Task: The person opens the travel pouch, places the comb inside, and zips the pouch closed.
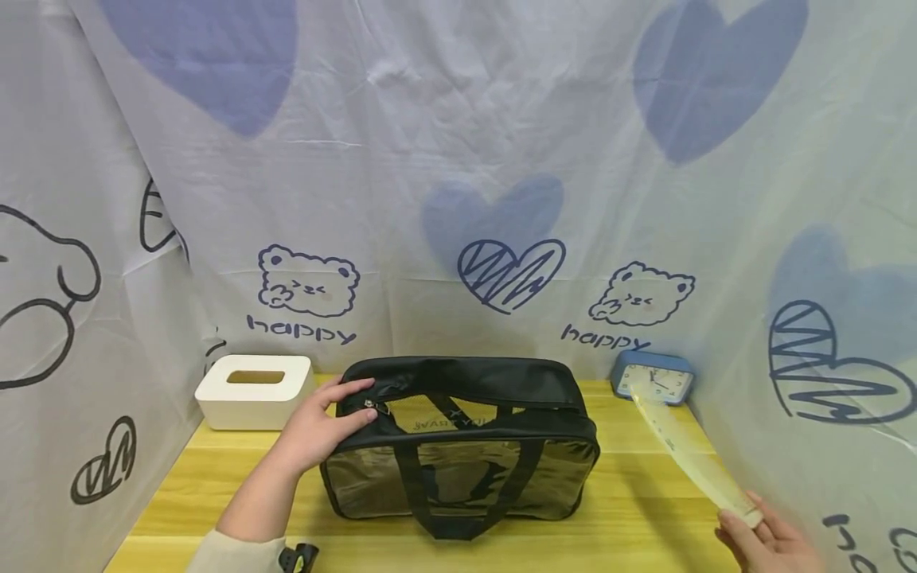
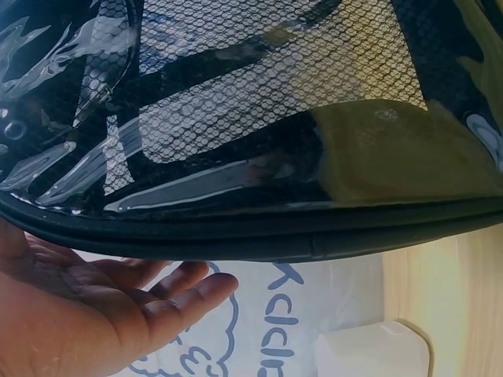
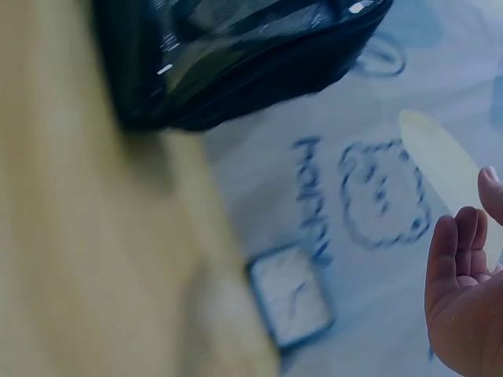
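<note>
One translucent strip (image 1: pixel 680 454) is pinched by right fingers (image 1: pixel 770 521); leftward packing seems needed. The zip bag (image 1: pixel 469 436) is touched by straight left fingers (image 1: pixel 353 388).

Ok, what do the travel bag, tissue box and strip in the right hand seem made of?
Travel bag: glossy clear plastic panels, judging by glare; softly shiny black trim, possibly faux leather. Tissue box: probably plastic, matte white with smooth rounded edges. Strip: likely translucent plastic; looks see-through at the far tip, but blurred.
</note>
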{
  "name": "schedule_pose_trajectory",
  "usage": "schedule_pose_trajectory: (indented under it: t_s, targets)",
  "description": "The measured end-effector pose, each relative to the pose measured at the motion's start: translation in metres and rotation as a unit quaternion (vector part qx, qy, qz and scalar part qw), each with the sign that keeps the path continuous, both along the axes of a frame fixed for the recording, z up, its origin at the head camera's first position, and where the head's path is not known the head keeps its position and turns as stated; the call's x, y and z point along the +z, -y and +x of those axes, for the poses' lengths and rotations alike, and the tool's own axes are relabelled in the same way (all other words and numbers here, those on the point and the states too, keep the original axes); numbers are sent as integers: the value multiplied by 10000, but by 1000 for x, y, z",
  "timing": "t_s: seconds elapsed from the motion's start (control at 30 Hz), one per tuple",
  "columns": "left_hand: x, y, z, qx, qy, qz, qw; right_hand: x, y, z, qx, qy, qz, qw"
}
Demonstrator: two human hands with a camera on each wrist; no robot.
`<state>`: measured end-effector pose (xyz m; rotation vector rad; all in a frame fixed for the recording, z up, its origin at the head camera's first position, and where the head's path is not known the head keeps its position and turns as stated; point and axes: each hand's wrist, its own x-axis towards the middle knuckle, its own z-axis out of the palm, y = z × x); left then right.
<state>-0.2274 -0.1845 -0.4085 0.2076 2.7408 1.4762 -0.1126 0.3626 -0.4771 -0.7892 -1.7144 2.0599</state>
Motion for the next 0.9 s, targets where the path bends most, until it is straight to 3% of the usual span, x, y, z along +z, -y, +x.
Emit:
schedule_pose_trajectory:
  t_s: [0.03, 0.1, 0.17, 0.23, 0.33, 0.5, 0.7, 0.9]
  targets:
    - [0, 0, 0, 0, -3, 6, 10000, 9, 6, -5, 47, -361, -307, 9989]
    - [0, 0, 0, -3, -17, 11, 10000, 11, 8, -17, 402, -1199, -639, 9899]
    - [-1, 1, 0, -6, -32, 19, 10000, 22, 24, -26, 904, -2190, -855, 9678]
    - [-1, 1, -1, -6, -39, 48, 10000, 32, 39, -36, 1516, -2871, -800, 9424]
    - [-3, 1, -1, 2, -79, 78, 9999, 47, 60, -52, 2215, -3424, -551, 9114]
    - [-3, 0, -2, -8, -129, 106, 9999, 66, 86, -77, 2984, -3545, 54, 8862]
    - [-2, -1, -1, 0, -137, 109, 9998, 81, 107, -102, 3701, -3099, 1031, 8697]
    - [-2, -1, 0, 37, -135, 96, 9999, 88, 123, -120, 4332, -2559, 1993, 8409]
